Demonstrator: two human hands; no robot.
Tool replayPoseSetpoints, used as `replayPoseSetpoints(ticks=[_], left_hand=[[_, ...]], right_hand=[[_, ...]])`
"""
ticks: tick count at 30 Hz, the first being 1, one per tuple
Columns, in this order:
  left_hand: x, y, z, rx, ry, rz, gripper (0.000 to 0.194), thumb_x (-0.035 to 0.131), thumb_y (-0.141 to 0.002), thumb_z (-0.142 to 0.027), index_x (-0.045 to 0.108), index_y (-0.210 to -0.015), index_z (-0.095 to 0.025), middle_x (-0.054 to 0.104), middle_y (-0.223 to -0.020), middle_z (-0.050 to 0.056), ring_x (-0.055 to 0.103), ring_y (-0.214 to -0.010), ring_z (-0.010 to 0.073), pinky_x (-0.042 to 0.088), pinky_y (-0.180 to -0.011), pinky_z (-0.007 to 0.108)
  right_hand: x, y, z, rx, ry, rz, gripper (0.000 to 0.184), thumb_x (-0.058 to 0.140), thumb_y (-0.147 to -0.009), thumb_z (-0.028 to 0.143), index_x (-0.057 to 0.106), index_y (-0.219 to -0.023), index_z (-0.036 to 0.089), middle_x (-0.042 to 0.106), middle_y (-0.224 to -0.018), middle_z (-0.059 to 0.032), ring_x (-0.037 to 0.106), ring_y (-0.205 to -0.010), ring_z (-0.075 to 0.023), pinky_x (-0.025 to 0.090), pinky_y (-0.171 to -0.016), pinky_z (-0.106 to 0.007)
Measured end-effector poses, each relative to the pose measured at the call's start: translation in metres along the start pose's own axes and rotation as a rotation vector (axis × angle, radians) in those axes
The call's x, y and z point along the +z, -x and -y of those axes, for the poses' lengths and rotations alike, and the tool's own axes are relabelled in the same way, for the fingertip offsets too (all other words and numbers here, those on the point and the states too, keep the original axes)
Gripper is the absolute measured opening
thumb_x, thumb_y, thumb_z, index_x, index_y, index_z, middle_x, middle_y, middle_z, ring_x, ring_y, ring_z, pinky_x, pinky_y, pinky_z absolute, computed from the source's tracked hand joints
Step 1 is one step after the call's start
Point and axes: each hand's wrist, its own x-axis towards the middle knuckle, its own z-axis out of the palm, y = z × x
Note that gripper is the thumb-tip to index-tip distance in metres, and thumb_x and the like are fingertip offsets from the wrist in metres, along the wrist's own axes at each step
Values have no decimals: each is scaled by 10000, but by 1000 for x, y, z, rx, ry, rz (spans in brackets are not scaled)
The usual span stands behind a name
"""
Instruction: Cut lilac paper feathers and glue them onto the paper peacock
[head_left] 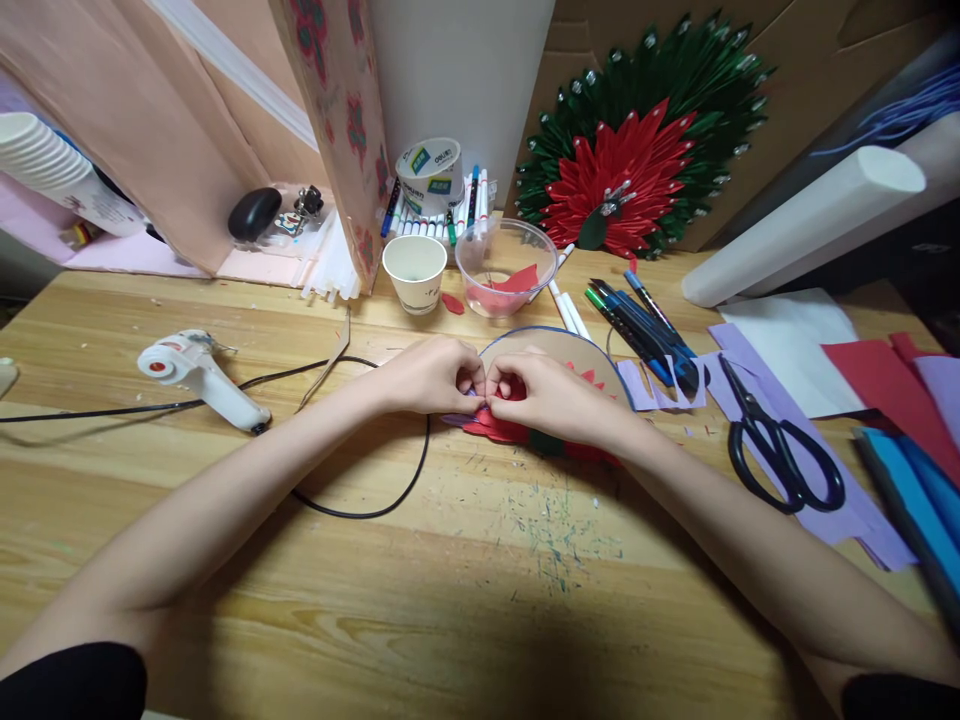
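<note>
Wooden table (465,560), light grain, marked with green and blue pen scribbles near the middle; cardboard sheets and a pink panel stand along the far edge.

Item in hand: small paper piece (480,403), red with a purple edge, at the table's centre, just near of a round cardboard disc (559,350) with a blue rim. It is too hidden by the fingers to tell its long axis or which way it points. More red paper petals (499,430) lie under the hands, touching the disc's near edge.

Left hand (435,375): fingers curled, thumb and forefinger pinched together on the paper piece. Right hand (551,395): likewise curled, fingertips pinched on the same piece. Both hands meet fingertip to fingertip, resting low over the table.

Left side: white glue gun (199,372) lying on its side, black cord (360,510) looping near the left forearm.

Far centre: paper cup (414,272), clear plastic bowl (505,268) with red scraps inside, roll of tape (429,175) on a row of markers.

Far right: finished red-and-green paper fan flower (637,150) propped against cardboard; white paper roll (802,225).

Right side: loose pens (637,325), black scissors (784,450) lying on purple paper (855,520), red and blue sheets beyond.
</note>
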Motion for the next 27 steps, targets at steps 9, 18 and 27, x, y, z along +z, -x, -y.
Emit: replayPoseSetpoints(ticks=[9, 18, 27], left_hand=[[-4, -3, -4, -28, -55, 15, 112, 589, -649, -213, 662, -675, -133, 590, -612, -1, 474, -533, 86, 302, -493, 208], [-4, -4, -8, -60, -90, 22, 126, 604, -629, -223, 679, -693, -144, 614, -622, 10, 477, -522, 92, 297, -483, 211], [-11, 15, 14, -258, 78, -177, 222, 585, -729, -314, 694, -768, -125, 647, -648, 39, 500, -545, 102, 326, -509, 221]], right_hand=[[-1, -1, 3, -5, -7, 17, 41, 545, -686, 146, 555, -679, 185, 572, -682, 3, 501, -694, -143, 356, -627, -253], [-1, -2, 2, 6, -10, 16, 28, 548, -685, 157, 559, -674, 180, 558, -662, 5, 491, -673, -136, 342, -607, -247], [1, 0, -1, 23, -18, 6, 33, 549, -693, 169, 575, -699, 188, 591, -708, -13, 504, -751, -164, 364, -633, -267]])
